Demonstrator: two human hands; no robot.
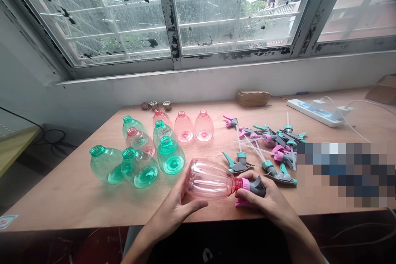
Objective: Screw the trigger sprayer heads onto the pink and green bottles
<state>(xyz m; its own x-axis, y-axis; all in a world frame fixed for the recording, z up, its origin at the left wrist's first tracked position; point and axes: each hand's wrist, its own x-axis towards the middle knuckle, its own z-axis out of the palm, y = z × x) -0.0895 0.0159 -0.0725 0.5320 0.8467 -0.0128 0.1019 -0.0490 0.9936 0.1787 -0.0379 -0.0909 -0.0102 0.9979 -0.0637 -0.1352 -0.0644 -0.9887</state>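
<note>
A clear pink spray bottle [210, 179] lies sideways between my hands, over the front of the table. My left hand [179, 204] wraps round its base end, thumb along the lower side. At the neck, my right hand [262, 198] grips the pink collar and grey trigger spray head [254, 185]. The spray head sits against the bottle mouth; whether it is fully screwed on I cannot tell. Just beyond my left hand stand green bottles [171, 156] with no spray heads. Past my right hand lie loose trigger spray heads [270, 169] in teal, pink and grey, several with white tubes.
Pink bottles [204, 126] stand behind the green ones. A cardboard box [253, 98] and a white power strip [314, 112] with plugs lie along the back. Small blocks [167, 106] sit by the wall. A blurred patch covers the right side.
</note>
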